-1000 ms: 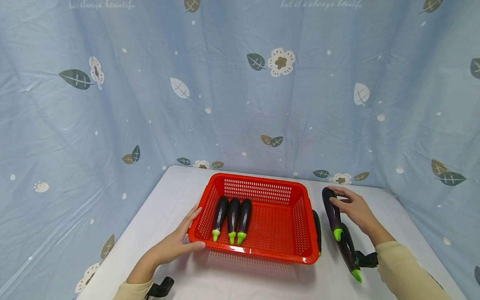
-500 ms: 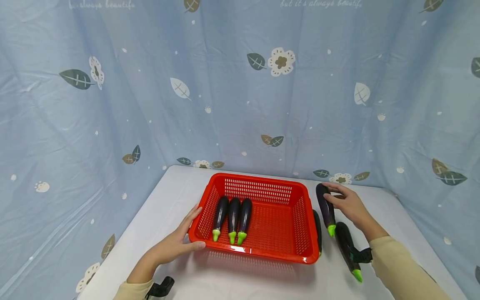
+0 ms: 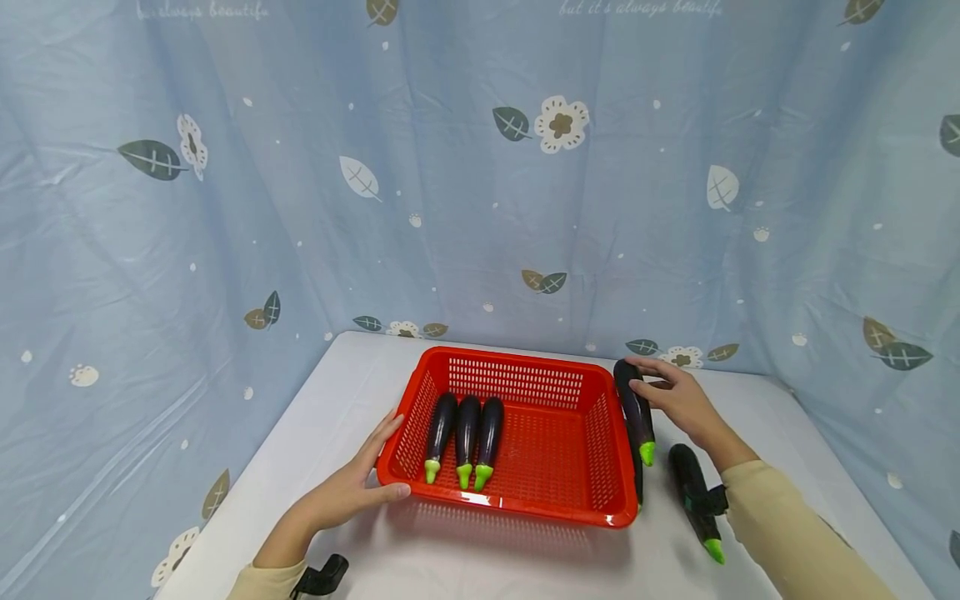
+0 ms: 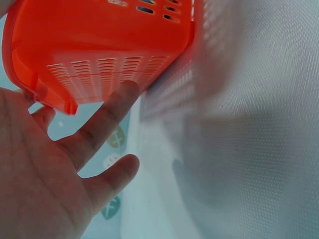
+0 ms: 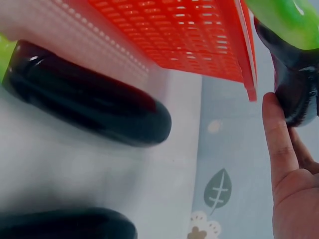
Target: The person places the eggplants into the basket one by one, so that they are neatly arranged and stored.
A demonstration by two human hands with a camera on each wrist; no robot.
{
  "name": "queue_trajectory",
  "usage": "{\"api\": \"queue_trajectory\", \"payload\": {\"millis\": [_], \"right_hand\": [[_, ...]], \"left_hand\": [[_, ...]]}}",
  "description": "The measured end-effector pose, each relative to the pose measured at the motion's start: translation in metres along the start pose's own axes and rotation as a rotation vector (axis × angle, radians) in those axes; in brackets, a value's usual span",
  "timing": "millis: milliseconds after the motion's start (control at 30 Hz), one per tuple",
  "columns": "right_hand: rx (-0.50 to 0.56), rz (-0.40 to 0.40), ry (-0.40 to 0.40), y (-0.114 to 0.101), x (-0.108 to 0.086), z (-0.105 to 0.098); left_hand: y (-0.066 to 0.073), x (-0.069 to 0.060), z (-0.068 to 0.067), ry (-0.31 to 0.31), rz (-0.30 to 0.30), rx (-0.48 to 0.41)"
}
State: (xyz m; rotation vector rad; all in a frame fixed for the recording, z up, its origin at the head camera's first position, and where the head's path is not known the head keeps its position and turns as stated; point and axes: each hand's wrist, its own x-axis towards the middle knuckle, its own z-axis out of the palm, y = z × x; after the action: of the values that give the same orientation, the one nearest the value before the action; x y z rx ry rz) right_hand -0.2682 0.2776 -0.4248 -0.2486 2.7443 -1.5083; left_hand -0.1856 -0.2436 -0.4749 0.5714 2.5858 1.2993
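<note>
Your right hand (image 3: 682, 402) pinched a glossy, dark purple, elongated eggplant with a bright green stem end (image 3: 634, 408) between thumb and fingers, near its rounded far end. You had it raised off the table just outside the right rim of a red rectangular plastic basket with slotted walls (image 3: 517, 502), its green end pointing back toward you; whether it touched the rim, you could not tell. Your left hand (image 3: 341, 493) was spread at the near left corner of the basket, the thumb lying on the near rim and the straight fingers reaching along the outside of the left wall. Inside the basket, on its left half, three similar dark eggplants with green ends lay side by side, the left one (image 3: 441, 429), the middle one (image 3: 468, 429) and the right one (image 3: 491, 429), all with their stems toward you. Below the eggplant in your grip, a dark eggplant beside the basket (image 5: 89, 94) lay on the table along the right wall, partly hidden from the head view. Farther right, near your right sleeve (image 3: 795, 533), lay an outer dark eggplant (image 3: 688, 475), its green end also nearest you. A white cloth-covered table (image 3: 367, 367) bore everything, and a light blue curtain with printed leaves and flowers (image 3: 450, 208) hung behind it.
</note>
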Motion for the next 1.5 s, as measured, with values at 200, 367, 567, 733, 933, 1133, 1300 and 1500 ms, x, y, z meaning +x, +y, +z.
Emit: {"api": "queue_trajectory", "payload": {"millis": [200,367,567,733,933,1133,1300,1500], "right_hand": [[0.009,-0.010,-0.017,-0.005,0.005,0.006],[0.015,-0.003,-0.030,-0.012,0.010,0.009],[0.043,-0.002,-0.039,-0.022,0.012,0.013],[0.049,-0.005,-0.051,-0.027,0.015,0.021],[0.069,-0.010,-0.057,-0.030,0.021,0.030],[0.098,-0.010,-0.073,-0.032,0.026,0.041],[0.090,0.003,-0.098,-0.036,0.029,0.050],[0.103,0.009,-0.117,-0.043,0.033,0.056]], "left_hand": [[-0.001,0.000,0.000,-0.001,0.004,0.005],[0.000,0.000,0.001,-0.003,-0.005,-0.003],[0.002,-0.001,0.000,-0.007,-0.016,-0.008],[0.002,-0.001,0.000,-0.012,-0.022,-0.011],[0.000,-0.001,0.000,-0.004,-0.017,-0.006],[-0.002,0.000,0.000,-0.002,-0.017,0.001],[-0.002,0.001,0.000,-0.006,-0.017,-0.001],[-0.002,0.001,0.001,-0.008,-0.018,-0.008]]}}
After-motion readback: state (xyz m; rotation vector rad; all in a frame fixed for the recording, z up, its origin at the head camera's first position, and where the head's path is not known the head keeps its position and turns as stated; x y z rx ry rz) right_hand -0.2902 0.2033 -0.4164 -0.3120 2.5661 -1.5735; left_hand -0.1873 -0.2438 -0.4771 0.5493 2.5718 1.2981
